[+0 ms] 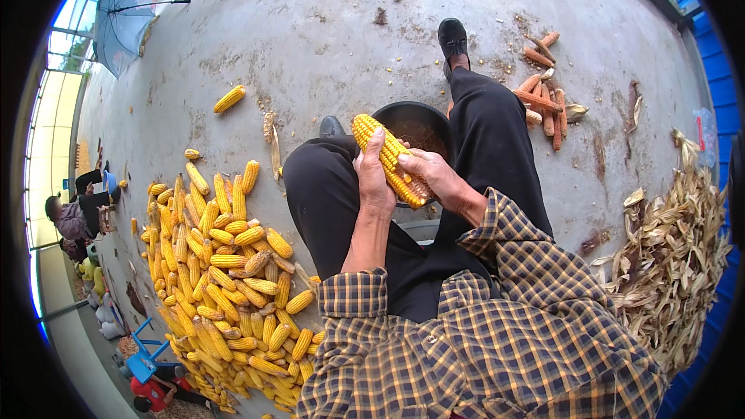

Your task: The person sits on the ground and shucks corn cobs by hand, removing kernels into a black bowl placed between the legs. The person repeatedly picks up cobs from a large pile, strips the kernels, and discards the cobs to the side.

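Note:
A yellow ear of corn (378, 145) lies slantwise between my hands, over a black bucket (410, 109) that stands between my knees. My left hand (373, 177) is wrapped around the ear, thumb along its upper side. Against its lower part presses my right hand (433, 171), thumb on the kernels. Near the ear's lower end a strip of kernels is gone and the reddish cob shows. The bottom of the bucket is partly hidden by the hands and the corn.
A large heap of corn ears (233, 279) lies at my left. Bare cobs (541, 102) and a pile of dry husks (669, 279) are at my right. One ear (229, 99) lies ahead, below an open umbrella (125, 14). Other people (78, 209) sit far left, near a blue stool (142, 358).

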`<state>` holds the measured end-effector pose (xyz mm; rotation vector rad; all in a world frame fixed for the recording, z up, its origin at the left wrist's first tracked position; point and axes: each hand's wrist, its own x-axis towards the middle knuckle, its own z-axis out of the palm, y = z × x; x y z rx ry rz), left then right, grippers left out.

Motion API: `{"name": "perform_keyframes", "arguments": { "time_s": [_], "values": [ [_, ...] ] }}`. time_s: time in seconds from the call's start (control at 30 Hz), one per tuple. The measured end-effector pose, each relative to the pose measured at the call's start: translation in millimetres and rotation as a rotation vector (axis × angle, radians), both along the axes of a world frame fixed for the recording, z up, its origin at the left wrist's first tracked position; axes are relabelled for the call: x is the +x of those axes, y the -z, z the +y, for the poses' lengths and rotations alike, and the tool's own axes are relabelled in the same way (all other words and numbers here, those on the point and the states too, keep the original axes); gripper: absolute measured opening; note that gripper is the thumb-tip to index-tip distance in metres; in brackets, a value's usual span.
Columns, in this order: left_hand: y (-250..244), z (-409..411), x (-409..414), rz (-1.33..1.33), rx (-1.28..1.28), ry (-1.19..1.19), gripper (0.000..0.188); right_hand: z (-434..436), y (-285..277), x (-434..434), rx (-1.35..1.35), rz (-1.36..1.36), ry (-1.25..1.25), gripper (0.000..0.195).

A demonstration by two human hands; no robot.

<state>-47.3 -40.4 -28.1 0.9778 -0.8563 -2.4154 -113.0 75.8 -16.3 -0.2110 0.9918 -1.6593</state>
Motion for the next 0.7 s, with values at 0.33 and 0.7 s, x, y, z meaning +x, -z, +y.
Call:
{"name": "perform_keyframes", "arguments": {
  "time_s": [0.33, 0.7],
  "values": [
    [-11, 11, -6, -0.067, -0.196, -0.144, 0.029, -7, 14, 5, 0.211, 0.597, 0.088, 0.042],
    [-18, 6, -5, 0.008, -0.059, -0.116, 0.028, -7, 4, 5, 0.018, 0.137, 0.124, 0.041]
  ]
}}
